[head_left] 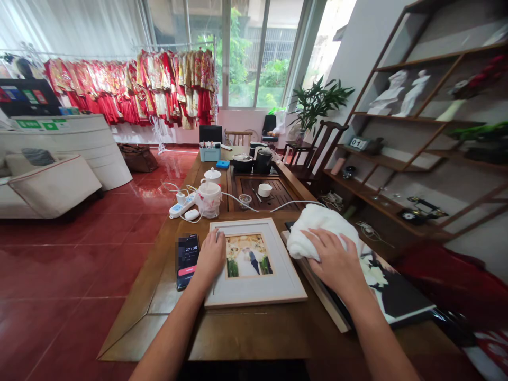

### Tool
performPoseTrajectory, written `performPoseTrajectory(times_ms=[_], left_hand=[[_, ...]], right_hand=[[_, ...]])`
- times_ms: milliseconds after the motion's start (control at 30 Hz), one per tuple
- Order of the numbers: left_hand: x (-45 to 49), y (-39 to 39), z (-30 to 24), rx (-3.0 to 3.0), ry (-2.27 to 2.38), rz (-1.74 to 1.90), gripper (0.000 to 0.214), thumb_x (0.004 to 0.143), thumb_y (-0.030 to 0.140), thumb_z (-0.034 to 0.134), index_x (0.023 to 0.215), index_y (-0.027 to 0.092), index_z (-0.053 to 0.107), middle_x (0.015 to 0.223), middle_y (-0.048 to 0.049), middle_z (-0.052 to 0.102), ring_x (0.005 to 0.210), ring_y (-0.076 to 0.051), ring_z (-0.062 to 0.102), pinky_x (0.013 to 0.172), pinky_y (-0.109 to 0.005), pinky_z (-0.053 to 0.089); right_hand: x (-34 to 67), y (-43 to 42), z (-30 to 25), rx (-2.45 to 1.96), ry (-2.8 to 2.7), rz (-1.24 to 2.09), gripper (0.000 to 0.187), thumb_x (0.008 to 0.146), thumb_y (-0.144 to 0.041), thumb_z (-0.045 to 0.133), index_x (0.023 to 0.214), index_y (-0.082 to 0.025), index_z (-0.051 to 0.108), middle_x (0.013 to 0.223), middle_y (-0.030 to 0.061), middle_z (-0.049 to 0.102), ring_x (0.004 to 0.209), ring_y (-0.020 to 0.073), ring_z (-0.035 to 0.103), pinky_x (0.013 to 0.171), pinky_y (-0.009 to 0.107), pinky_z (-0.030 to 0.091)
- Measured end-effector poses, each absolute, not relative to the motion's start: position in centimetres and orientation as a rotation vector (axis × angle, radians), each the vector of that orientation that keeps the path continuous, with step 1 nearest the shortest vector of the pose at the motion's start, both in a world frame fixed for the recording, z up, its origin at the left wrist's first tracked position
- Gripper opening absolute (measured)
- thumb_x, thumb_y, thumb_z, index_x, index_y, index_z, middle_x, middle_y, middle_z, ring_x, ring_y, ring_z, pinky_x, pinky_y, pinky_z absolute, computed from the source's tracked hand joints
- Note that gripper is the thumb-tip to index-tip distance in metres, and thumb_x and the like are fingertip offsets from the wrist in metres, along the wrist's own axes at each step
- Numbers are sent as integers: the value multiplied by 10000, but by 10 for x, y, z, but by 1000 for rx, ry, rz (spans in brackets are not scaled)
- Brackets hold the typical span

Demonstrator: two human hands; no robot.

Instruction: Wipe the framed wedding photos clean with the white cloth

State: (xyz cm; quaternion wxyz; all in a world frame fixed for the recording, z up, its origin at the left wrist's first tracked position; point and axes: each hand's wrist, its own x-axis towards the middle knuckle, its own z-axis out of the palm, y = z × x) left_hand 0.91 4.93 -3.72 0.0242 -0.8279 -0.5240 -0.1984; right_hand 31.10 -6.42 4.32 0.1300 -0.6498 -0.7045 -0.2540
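Observation:
A white picture frame (pixel 257 293) lies flat on the wooden table, holding a photo (pixel 249 256) of a couple among flowers. Over the frame's left border is my left hand (pixel 212 254), its fingers bent against the edge. My right hand (pixel 333 254) grips a bunched white towel (pixel 323 225), fingers spread across the cloth. Under the towel, to the right of the frame, are stacked large framed pictures or panels (pixel 405 293); the top one is dark with white flowers. A phone (pixel 188 262) with a lit timer screen lies beside my left hand.
Beyond the frame stand a white cup (pixel 208 200), a lidded mug (pixel 212 175), a power strip (pixel 180 205) with cables, and a small plastic cup (pixel 245 201). Farther back are a tea tray (pixel 283 193) and black kettle (pixel 262 160). Shelves (pixel 400 164) rise at right.

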Motion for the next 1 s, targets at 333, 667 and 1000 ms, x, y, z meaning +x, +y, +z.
performPoseTrajectory(times_ms=[333,667,1000], left_hand=[[8,48,-38,-2565,-1688,-632,420,868,93,395,1279,113,476,1379,-187,437,1300,-262,408,1057,-395,364],[9,49,-40,-2539,-1729,-695,456,839,70,410,1285,140,473,1370,-171,438,1314,-261,388,1060,-410,367],[10,47,-42,-2452,-1781,-795,546,794,3,396,1337,60,415,1324,-218,420,1259,-295,422,1046,-424,358]], right_hand=[[306,-63,33,-1944,-1984,-673,624,798,-291,480,1411,-223,384,1409,102,477,1300,304,399,1060,537,255],[226,-75,19,-1623,-2121,-525,484,866,-215,441,1349,-209,472,1378,90,501,1250,256,456,1096,444,282],[250,-63,-24,-1848,-1925,-639,272,882,-207,450,1110,-111,566,962,131,620,892,248,598,811,355,470]])
